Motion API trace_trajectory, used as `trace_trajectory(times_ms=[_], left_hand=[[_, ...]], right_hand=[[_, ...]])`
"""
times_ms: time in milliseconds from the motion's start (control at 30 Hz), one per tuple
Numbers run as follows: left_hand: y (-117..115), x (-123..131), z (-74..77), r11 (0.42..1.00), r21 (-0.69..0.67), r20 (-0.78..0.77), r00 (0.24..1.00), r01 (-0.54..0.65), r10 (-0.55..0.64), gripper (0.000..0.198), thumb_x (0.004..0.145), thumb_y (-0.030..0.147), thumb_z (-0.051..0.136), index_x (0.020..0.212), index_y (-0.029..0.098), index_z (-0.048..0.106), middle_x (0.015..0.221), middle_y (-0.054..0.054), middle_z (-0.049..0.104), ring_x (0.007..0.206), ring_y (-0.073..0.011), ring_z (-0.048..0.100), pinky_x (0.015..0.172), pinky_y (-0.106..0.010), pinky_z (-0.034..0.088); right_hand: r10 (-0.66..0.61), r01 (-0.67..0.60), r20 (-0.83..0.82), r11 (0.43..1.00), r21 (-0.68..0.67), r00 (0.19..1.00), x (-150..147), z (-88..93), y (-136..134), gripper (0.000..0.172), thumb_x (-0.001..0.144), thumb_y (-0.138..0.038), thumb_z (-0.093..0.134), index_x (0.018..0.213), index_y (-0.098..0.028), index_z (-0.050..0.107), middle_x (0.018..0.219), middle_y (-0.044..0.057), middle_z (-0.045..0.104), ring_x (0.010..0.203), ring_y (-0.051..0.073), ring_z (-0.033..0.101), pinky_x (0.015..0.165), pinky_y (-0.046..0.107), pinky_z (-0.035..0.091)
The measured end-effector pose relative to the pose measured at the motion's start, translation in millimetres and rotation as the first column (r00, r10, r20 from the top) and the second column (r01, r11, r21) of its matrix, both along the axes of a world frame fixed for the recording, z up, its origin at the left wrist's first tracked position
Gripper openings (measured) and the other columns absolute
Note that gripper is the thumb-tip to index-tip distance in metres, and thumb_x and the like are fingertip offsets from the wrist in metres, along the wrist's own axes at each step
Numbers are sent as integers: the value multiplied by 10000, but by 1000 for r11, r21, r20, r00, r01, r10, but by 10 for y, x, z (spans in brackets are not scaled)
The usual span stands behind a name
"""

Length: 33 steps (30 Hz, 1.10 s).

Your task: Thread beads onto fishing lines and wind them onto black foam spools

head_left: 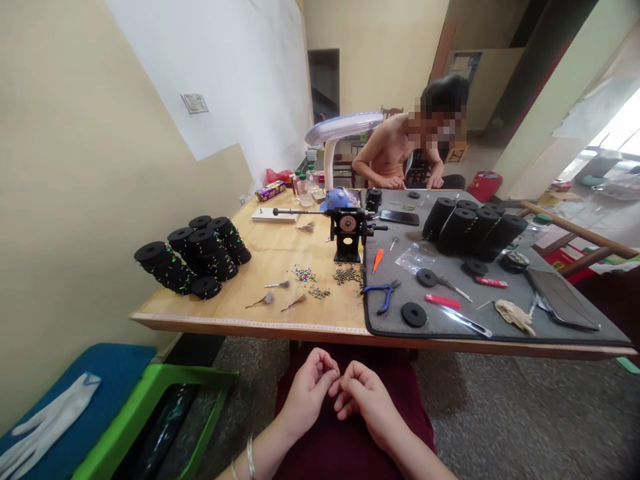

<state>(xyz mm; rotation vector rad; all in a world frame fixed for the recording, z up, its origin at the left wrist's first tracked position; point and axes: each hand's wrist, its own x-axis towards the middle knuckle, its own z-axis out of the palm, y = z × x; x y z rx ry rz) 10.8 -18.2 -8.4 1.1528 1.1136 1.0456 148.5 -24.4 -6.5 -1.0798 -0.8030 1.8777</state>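
Over my lap, just off the table's front edge, my left hand [313, 385] pinches thumb and forefinger together. A tiny speck shows at the fingertips, too small to name. Close beside it, my right hand [364, 395] has its fingers curled and its thumb against the forefinger; whatever lies between them is hidden. On the wooden table [240, 313] ahead of my hands are small coloured beads [304, 274], a pile of small dark metal pieces [347, 275] and bundles of fine strands [294, 303]. Blue-handled pliers [383, 293] lie on the grey mat [400, 267].
Black foam spools stand stacked at the left [193, 257] and right [470, 227]. A black winding device [349, 233] stands mid-table below a white lamp [330, 157]. Across the table sits another person [395, 150]. A green stool [145, 413] is at my lower left.
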Motion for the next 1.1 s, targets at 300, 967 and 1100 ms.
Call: trace_trajectory(times_ms=[300, 967, 1100], left_hand=[[30, -9, -33, 999, -41, 91, 996, 15, -11, 143, 804, 260, 596, 795, 197, 468, 740, 22, 525, 655, -119, 479, 680, -264, 403], [9, -5, -10, 997, 69, -25, 999, 35, -33, 67, 834, 213, 533, 813, 195, 472, 743, 17, 536, 617, -111, 495, 626, -251, 414], [-11, -9, -12, 995, 84, -76, 996, 47, -40, 63, 847, 214, 520, 820, 194, 467, 744, 21, 534, 583, -101, 480, 606, -247, 412]], right_hand=[[-5, 5, -12, 1000, 2, 1000, -7, 6, 5, 159, 664, -226, 580, 639, -179, 430, 688, 20, 670, 484, 91, 588, 451, 197, 459], [-2, 2, -18, 1000, -13, 1000, -4, 1, 21, 168, 677, -239, 602, 643, -178, 449, 638, 12, 674, 478, 102, 606, 462, 206, 474], [-1, 1, -17, 1000, -18, 1000, -7, 14, 15, 170, 678, -247, 610, 646, -176, 458, 628, 6, 669, 474, 105, 608, 458, 205, 471]])
